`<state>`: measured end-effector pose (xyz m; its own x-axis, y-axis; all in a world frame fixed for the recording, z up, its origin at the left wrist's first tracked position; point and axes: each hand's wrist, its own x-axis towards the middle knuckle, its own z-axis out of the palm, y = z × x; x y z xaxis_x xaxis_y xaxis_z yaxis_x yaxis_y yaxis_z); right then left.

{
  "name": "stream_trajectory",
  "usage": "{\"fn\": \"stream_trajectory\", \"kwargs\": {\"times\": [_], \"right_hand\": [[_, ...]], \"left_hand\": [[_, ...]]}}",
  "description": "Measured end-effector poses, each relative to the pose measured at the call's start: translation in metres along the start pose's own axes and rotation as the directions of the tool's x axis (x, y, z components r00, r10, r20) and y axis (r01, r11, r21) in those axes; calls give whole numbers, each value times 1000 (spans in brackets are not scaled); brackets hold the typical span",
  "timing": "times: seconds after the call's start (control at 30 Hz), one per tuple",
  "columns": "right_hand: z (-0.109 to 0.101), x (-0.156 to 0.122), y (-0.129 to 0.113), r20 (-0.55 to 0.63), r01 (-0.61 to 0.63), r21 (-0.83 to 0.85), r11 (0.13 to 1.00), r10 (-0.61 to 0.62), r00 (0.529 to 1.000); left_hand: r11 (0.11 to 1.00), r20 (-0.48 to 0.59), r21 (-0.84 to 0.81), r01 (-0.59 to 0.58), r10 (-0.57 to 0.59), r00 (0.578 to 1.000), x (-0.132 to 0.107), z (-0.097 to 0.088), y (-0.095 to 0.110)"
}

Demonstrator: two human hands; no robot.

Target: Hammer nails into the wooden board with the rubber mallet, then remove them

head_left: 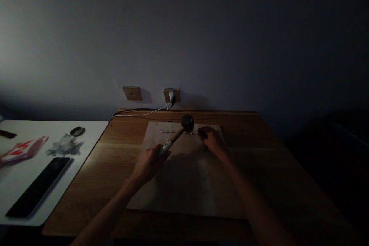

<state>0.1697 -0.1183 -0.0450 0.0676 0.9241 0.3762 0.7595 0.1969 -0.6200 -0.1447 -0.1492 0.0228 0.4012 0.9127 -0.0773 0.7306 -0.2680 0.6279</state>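
Note:
My left hand (149, 163) is closed around the pale handle of a mallet (176, 135). The mallet's dark round head is raised toward the far part of a wooden board (184, 177). A row of small shiny nails (167, 131) stands along the board's far side, partly hidden by the mallet. At the right end of that row, my right hand (212, 141) is closed, its fingertips down near the board. Something dark shows at those fingertips, but dim light hides what it is.
The board lies on a wooden table (98, 169). A white table (83, 173) on the left bears a dark phone-like slab (40, 186), a clear bag (65, 145), a round dark item (77, 131) and a red-and-white packet (24, 150). Cables (141, 114) run to a wall socket (175, 94).

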Motion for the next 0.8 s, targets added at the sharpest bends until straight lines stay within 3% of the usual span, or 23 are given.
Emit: {"fn": "stream_trajectory", "kwargs": {"times": [0.23,0.5,0.67,0.73,0.8], "right_hand": [[-1,-2,0,1,-9,12,1000,9,1000],[-19,-14,8,-129,-25,-34,999,21,991],[-25,-23,-7,-183,48,-69,996,-60,981],[-16,-26,-27,-124,125,-87,988,-135,983],[-1,-27,-53,46,265,-120,957,-262,964]], "left_hand": [[1000,19,7,-23,23,1000,4,1,12],[994,90,95,-55,47,995,24,17,21],[998,25,44,-45,44,999,15,10,17],[1000,-25,4,-30,30,999,9,2,13],[1000,-76,-28,11,-13,997,5,-6,8]]}}
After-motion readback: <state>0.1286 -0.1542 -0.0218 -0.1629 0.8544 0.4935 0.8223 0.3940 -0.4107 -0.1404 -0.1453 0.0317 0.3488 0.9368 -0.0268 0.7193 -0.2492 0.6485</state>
